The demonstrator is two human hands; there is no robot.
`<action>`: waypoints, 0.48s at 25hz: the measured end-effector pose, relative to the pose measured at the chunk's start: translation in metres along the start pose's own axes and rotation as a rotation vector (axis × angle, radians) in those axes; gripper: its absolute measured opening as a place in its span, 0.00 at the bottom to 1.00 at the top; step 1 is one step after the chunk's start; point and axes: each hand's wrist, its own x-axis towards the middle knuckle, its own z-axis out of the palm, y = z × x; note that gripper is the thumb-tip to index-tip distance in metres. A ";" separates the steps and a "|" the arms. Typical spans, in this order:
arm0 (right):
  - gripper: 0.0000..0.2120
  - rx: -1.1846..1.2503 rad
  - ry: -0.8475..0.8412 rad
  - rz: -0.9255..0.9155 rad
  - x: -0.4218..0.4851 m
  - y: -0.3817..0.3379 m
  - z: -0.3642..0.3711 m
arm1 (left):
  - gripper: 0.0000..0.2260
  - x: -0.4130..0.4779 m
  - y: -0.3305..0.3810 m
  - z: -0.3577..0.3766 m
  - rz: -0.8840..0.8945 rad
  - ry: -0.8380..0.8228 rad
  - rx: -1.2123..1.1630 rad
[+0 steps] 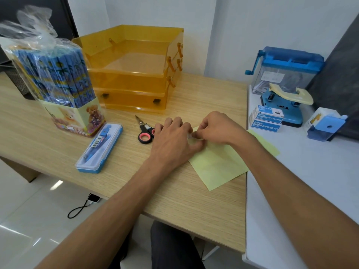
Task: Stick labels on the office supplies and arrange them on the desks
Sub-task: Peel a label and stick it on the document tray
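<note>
Your pale yellow paper label sheet (215,166) lies flat on the light wooden desk (184,206), near its right edge. Your left hand (172,140) and right hand (217,127) meet at its far edge, curled fingertips pinching it. Black-and-pink scissors (144,131) lie just left; a stacked amber plastic tray (134,74) stands beyond.

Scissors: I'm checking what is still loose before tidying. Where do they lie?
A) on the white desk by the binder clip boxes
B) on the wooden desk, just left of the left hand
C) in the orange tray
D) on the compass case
B: the scissors lie flat on the wooden desk, handles beside the left hand.
</note>
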 end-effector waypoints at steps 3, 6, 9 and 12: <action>0.06 -0.046 0.047 0.004 0.000 -0.003 0.006 | 0.22 0.000 0.001 -0.001 0.003 -0.004 0.009; 0.04 -0.060 0.091 0.004 0.001 -0.004 0.007 | 0.24 0.000 0.001 -0.001 0.005 -0.002 0.018; 0.02 -0.092 0.101 -0.005 0.001 -0.005 0.008 | 0.25 0.000 0.001 -0.001 0.002 -0.008 0.012; 0.08 -0.168 0.128 -0.005 0.000 -0.008 0.009 | 0.23 0.000 0.001 -0.001 0.005 -0.017 0.023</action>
